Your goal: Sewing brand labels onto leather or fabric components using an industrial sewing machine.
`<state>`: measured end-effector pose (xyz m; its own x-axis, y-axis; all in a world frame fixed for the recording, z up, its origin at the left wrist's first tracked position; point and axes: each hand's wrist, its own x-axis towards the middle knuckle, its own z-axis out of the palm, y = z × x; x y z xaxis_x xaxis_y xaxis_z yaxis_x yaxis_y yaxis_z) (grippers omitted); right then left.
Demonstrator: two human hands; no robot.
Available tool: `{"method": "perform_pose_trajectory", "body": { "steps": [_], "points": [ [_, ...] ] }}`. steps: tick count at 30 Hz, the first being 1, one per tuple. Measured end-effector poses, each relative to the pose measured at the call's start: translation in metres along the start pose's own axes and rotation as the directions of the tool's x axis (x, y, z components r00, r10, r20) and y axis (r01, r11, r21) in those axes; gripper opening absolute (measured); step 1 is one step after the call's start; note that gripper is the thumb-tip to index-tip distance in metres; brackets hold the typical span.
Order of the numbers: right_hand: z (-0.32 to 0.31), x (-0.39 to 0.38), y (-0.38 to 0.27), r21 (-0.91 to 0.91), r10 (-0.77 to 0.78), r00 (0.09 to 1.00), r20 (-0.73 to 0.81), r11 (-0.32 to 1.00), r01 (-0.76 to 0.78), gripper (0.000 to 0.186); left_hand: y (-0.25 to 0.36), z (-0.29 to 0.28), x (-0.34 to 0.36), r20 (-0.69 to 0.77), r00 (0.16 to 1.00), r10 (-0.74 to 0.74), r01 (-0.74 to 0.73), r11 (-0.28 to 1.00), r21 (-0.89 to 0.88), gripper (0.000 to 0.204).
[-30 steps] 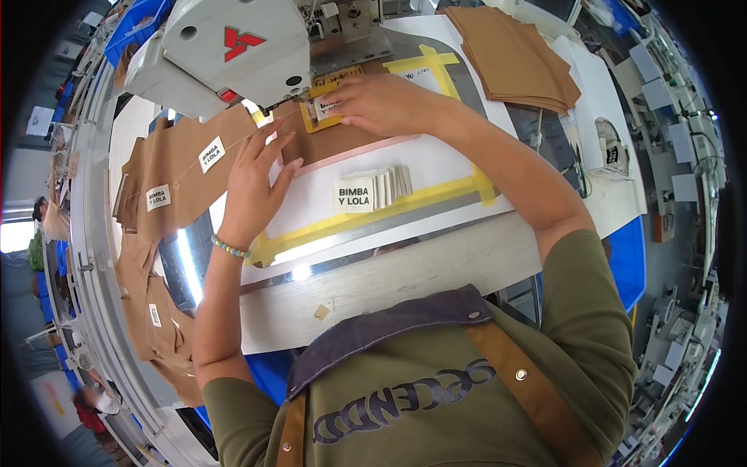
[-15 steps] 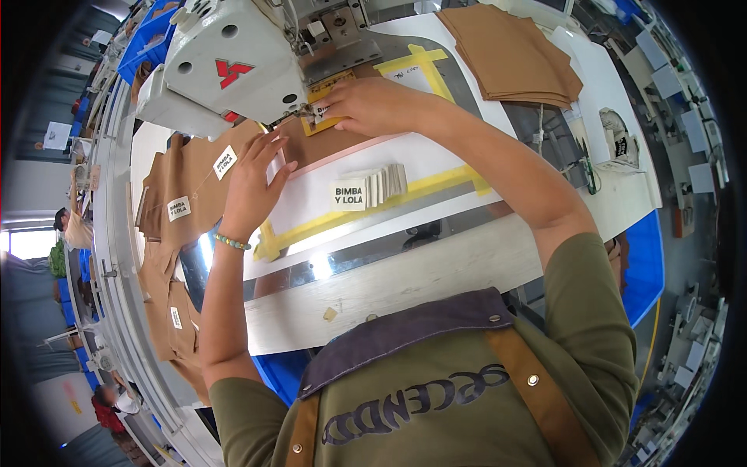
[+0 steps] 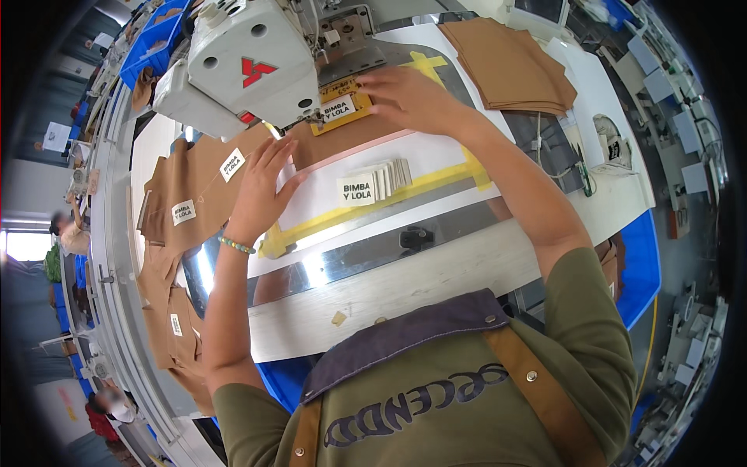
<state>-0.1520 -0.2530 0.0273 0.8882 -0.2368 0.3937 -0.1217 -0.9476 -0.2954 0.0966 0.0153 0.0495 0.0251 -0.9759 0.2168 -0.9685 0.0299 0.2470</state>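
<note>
My left hand (image 3: 267, 189) lies with its fingers outstretched at the edge of brown fabric (image 3: 210, 167), just below the needle area of a white sewing machine (image 3: 241, 58). To the right of the needle, a yellow frame-like template (image 3: 366, 102) rests on the fabric, with a white printed label (image 3: 337, 109) in its window. My right hand (image 3: 412, 101) is at the template's right side, fingers apart and holding nothing; whether its fingertips touch the template I cannot tell. Nearer me, a fanned stack of white labels (image 3: 375, 181) sits on a white sheet edged with yellow tape (image 3: 373, 198).
A pile of brown fabric pieces (image 3: 510, 66) lies at the far right. Labelled brown pieces (image 3: 177, 331) hang over the left side of the table. A blue bin (image 3: 642, 265) stands low at the right, beside the white table edge (image 3: 467, 265). Small scissors-like snips (image 3: 585, 179) lie at right.
My right hand has drawn back to the right off the template, uncovering the label in its window. My left hand stays in about the same place. The whole view has shifted slightly.
</note>
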Motion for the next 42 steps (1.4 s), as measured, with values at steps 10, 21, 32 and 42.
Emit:
{"method": "perform_pose_trajectory", "body": {
  "steps": [10,21,32,42],
  "points": [
    [-0.017,-0.021,0.056,0.281,0.382,0.867,-0.319,0.912,-0.299,0.033,0.008,0.010,0.025,0.044,0.995,0.092,-0.091,0.996,-0.017,0.062],
    [-0.009,-0.020,0.059,0.159,0.268,0.929,-0.256,0.959,-0.233,0.035,0.007,0.015,0.031,0.047,0.996,0.069,-0.065,0.995,-0.082,0.049],
    [-0.007,-0.021,0.059,0.141,0.246,0.950,-0.192,0.965,-0.222,0.036,0.009,0.016,0.034,0.057,0.997,0.043,-0.038,0.995,-0.093,0.045],
    [-0.005,-0.022,0.060,0.137,0.231,0.955,-0.185,0.969,-0.207,0.033,0.009,0.013,0.033,0.092,0.994,0.058,-0.049,0.995,-0.092,0.048]
  ]
}}
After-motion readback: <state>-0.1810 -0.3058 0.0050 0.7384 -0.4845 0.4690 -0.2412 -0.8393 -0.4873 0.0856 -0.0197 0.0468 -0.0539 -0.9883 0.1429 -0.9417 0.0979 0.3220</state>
